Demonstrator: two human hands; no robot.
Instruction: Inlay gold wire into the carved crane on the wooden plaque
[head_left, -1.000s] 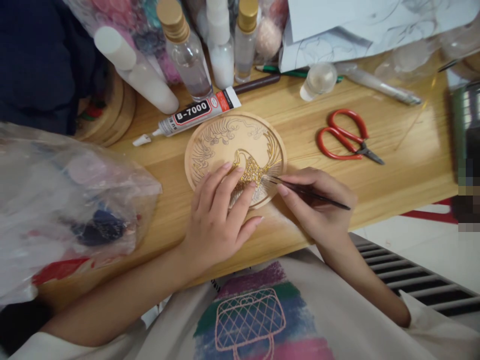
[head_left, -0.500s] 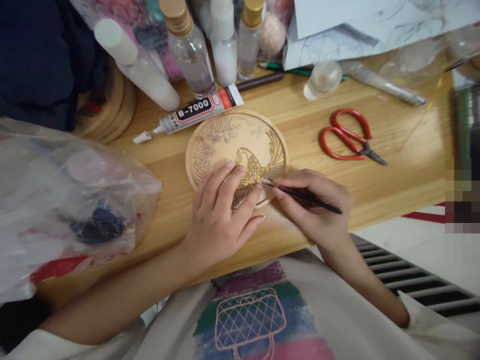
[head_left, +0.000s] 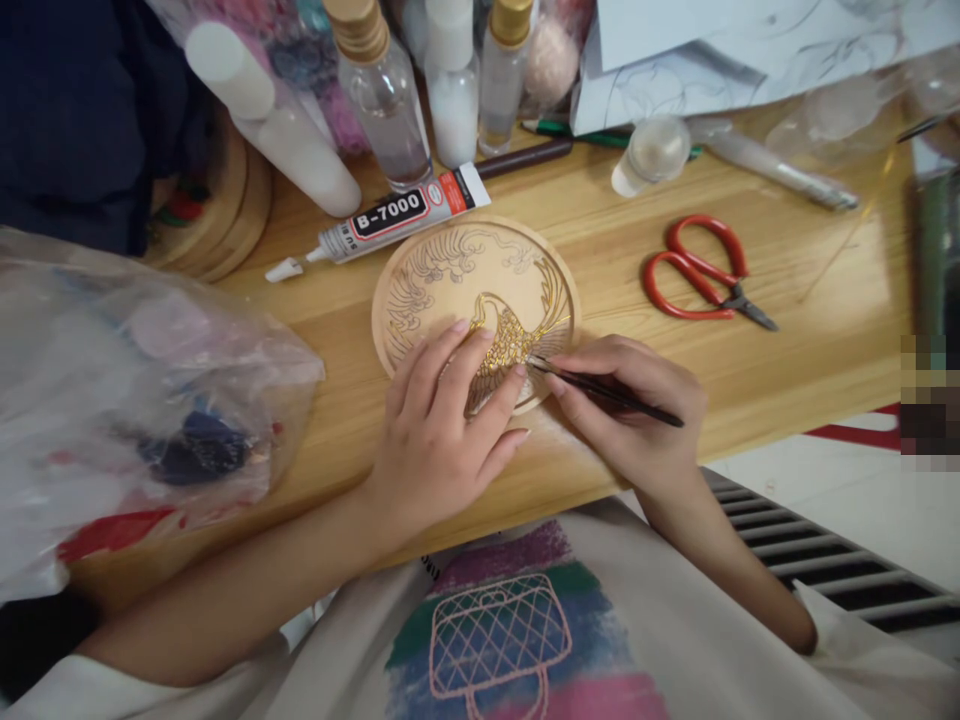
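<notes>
A round wooden plaque [head_left: 450, 265] with a raised rim lies on the table, bearing a line drawing of a bird. Gold wire [head_left: 551, 290] outlines the bird's neck, body and tail, while the swirls along the upper left are only drawn lines. My left hand [head_left: 442, 420] rests on the plaque's lower left with fingers spread, hiding part of the bird. Dark, slim tweezers [head_left: 622, 393] are pinched in my right hand [head_left: 637, 410]. Their fine tips touch the bird's body, just beside my left index finger.
Behind the plaque lies a B-7000 glue tube [head_left: 397, 215], with bottles [head_left: 382, 110] beyond it. Red-handled scissors [head_left: 709, 270] lie to the right, below a small clear jar [head_left: 652, 150]. A plastic bag [head_left: 150, 400] covers the left side. Drawn paper sheets [head_left: 675, 90] are at the back.
Both hands and the tweezers hold nearly the same place on the plaque. The view has shifted slightly, so the table items appear a little higher and farther right.
</notes>
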